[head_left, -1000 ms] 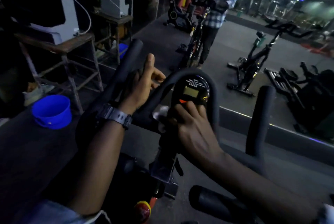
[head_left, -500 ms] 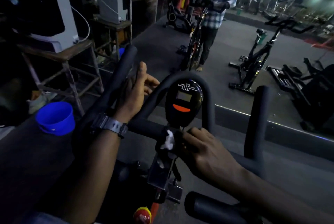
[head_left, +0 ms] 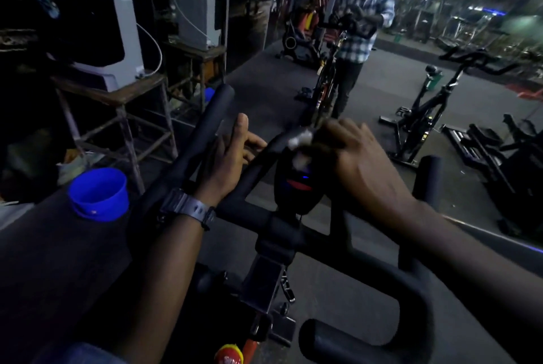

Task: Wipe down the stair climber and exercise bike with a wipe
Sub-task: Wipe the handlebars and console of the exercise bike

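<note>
My right hand (head_left: 361, 163) is at the top of the handlebar loop (head_left: 264, 154) of the exercise bike (head_left: 282, 234), fingers curled over the bar and pinching the white wipe (head_left: 301, 140) against it. The wipe is bunched; part of it hangs down in front of the upper edge of the console (head_left: 296, 184). Motion blur covers this hand, so the exact finger placement cannot be told.

My left hand (head_left: 226, 163) rests on the left handlebar arm (head_left: 211, 122), just left of the loop. The thumb points up and the fingers are relaxed, extended toward the loop; they grip nothing. A dark wristwatch (head_left: 188, 209) sits on the left wrist.

The console is mounted inside the loop, at the centre of the handlebar. It shows a red band and a small blue light. The right handlebar arm (head_left: 427, 178) stands upright at the far right of the handlebar, well apart from the right hand.

On the floor to the left of the bike is a blue bucket (head_left: 98, 194), near a metal stand (head_left: 123, 104) carrying a white appliance (head_left: 117, 40). Farther back, a person in a checked shirt (head_left: 361, 34) stands at another bike. A further exercise bike (head_left: 435, 107) stands to the right on the gym floor.
</note>
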Demonstrator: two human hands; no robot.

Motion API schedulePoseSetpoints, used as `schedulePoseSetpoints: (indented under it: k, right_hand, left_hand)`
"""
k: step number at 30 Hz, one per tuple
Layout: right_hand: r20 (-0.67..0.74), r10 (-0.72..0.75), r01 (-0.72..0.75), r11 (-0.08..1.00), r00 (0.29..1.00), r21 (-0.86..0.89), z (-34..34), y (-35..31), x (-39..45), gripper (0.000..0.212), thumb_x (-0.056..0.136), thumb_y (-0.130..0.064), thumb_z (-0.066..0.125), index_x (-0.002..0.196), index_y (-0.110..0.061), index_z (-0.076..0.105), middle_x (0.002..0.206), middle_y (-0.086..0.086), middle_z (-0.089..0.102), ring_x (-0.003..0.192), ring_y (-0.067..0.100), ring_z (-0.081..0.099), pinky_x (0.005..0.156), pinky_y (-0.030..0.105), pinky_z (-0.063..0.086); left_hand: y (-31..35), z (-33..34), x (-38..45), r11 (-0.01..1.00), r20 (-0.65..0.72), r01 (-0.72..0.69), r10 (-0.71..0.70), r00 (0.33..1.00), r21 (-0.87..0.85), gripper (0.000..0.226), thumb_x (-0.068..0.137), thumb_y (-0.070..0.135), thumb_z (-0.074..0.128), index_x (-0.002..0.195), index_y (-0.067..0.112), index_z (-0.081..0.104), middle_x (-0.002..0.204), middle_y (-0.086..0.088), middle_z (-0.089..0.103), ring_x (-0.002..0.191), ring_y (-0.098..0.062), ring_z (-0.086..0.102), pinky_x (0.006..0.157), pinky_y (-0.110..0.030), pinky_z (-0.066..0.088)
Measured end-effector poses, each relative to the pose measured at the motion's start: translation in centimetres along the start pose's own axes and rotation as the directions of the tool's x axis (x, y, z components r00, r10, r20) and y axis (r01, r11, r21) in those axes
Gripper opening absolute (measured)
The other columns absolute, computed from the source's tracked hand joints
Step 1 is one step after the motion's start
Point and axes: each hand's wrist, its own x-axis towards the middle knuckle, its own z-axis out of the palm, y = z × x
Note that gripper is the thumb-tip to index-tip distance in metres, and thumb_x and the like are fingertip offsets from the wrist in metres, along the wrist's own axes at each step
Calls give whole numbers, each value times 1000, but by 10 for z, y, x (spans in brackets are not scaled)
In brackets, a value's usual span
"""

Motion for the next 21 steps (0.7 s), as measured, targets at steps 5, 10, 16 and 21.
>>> schedulePoseSetpoints:
  k: [5, 10, 16, 21]
  right_hand:
    - [-11, 175, -170, 969, 985, 180, 0, 14, -9, 37, 92, -43, 48, 112, -24, 73, 93, 7, 59, 85, 31, 55, 72, 36, 43]
    - [12, 432, -396, 817, 902, 420, 16, 14, -25, 18, 94, -26, 59, 105, -19, 71, 92, -4, 62, 78, 10, 59, 68, 20, 42]
    - [336, 648, -668, 372, 684, 644, 27, -12, -57, 34, 98, -35, 53, 79, -9, 65, 59, -8, 61, 53, -4, 47, 50, 12, 37]
    - [374, 523, -640, 557, 766, 530, 14, -48, -80, 26, 90, -44, 66, 72, -25, 67, 59, -15, 62, 54, -9, 53, 49, 21, 44]
  left_hand:
    - [3, 1, 0, 1000, 16, 3, -3, 1000, 5, 90, 69, 99, 21, 73, 27, 75, 81, -2, 75, 79, -27, 70, 81, -51, 55]
    - [4, -2, -2, 1000, 3, -7, 7, 1000, 19, 96, 70, 99, 18, 77, 22, 75, 78, -2, 75, 77, -26, 70, 83, -55, 55]
    - [7, -2, -2, 999, 15, -9, 9, 1000, 51, 88, 74, 95, 14, 70, 32, 75, 76, -1, 75, 74, -21, 70, 84, -58, 54]
    - [6, -1, 0, 999, 18, -30, 29, 999, 41, 90, 70, 98, 14, 71, 32, 76, 74, -2, 75, 75, -22, 71, 84, -58, 53]
